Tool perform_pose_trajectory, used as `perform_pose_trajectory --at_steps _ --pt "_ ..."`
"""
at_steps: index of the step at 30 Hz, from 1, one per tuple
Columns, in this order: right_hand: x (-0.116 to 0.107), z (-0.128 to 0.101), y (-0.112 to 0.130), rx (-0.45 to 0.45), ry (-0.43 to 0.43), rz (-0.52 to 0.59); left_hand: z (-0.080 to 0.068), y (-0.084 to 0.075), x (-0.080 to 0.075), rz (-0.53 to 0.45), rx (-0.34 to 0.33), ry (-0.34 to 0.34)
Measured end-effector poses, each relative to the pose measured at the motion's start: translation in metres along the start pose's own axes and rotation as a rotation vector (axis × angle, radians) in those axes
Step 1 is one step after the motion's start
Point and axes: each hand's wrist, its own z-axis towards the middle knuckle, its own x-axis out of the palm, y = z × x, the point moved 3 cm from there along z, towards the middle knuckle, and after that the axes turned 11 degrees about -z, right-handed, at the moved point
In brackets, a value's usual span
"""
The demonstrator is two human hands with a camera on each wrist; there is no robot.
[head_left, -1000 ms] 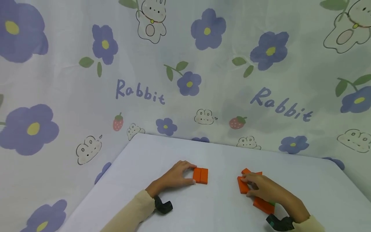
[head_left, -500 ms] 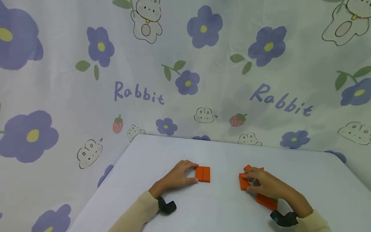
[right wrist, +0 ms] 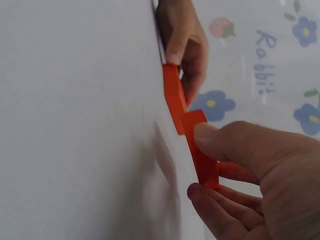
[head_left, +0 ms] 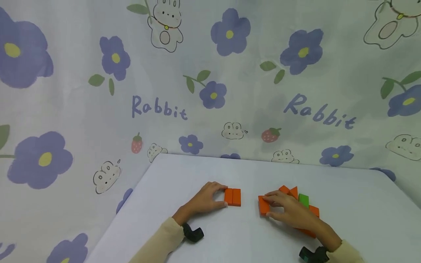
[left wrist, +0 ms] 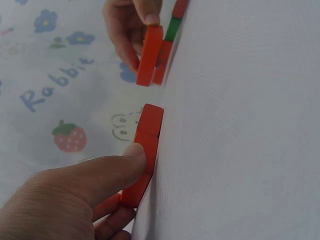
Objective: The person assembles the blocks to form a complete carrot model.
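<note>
Between both hands (head_left: 204, 200), orange blocks (head_left: 232, 197)

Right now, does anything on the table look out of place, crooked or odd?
One thing stands out: a single green block lies in the heap of orange blocks behind the right hand, and that heap lies at mixed angles. The orange pair at the left hand sits flush and square.

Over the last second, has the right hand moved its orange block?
Yes. The right hand has slid its orange block left, closer to the pair of blocks under the left hand, baring a green block.
</note>
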Motion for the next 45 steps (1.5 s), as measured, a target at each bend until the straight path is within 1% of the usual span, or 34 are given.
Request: perform_pose_trajectory --at_steps 4,6,9,12,15,18,22,24,28,30,33,36,39,40,42,45 --pt "0.007 0.005 -0.002 0.046 -0.039 -0.029 0.006 0.002 0.004 -0.011 -0.008 -0.028" --pt "0.011 0.007 0.000 0.086 -0.047 -0.033 0.008 0.003 0.004 -0.016 0.006 -0.030" --pt "0.017 0.009 0.006 0.120 -0.060 -0.019 0.007 0.004 0.002 -0.016 0.032 -0.033" --pt "0.024 0.010 0.011 0.129 -0.052 0.002 0.004 0.005 0.000 -0.018 0.031 -0.038" --pt "0.025 0.007 0.011 0.137 -0.044 -0.009 0.004 0.005 0.003 -0.036 0.036 -0.041" --pt "0.029 0.012 0.021 0.112 -0.047 -0.035 -0.005 0.007 -0.005 -0.029 0.035 -0.040" --pt "0.029 0.017 0.028 0.091 -0.055 -0.074 -0.009 0.008 -0.011 -0.024 0.058 -0.054" --pt "0.029 0.018 0.028 0.102 -0.060 -0.062 -0.009 0.009 -0.011 -0.031 0.068 -0.058" --pt "0.026 0.014 0.023 0.146 -0.063 -0.021 -0.005 0.009 -0.005 -0.040 0.043 -0.037" --pt "0.021 0.013 0.018 0.165 -0.067 -0.015 0.001 0.007 0.000 -0.039 0.031 -0.027" --pt "0.012 0.015 0.018 0.185 -0.090 -0.003 0.006 0.003 0.001 -0.037 0.021 -0.017" --pt "0.000 0.022 0.017 0.203 -0.110 0.025 0.014 -0.003 -0.001 -0.040 0.030 -0.016" --pt "-0.005 0.029 0.014 0.195 -0.105 0.071 0.017 -0.005 -0.001 -0.035 0.027 -0.011" --pt "-0.005 0.031 0.014 0.178 -0.101 0.091 0.016 -0.004 0.000 -0.037 0.023 -0.009" --pt "-0.002 0.034 0.014 0.144 -0.084 0.129 0.011 -0.002 0.002 -0.034 0.005 -0.003" --pt "0.008 0.039 0.016 0.089 -0.086 0.177 0.001 0.002 0.002 -0.022 -0.011 0.000"
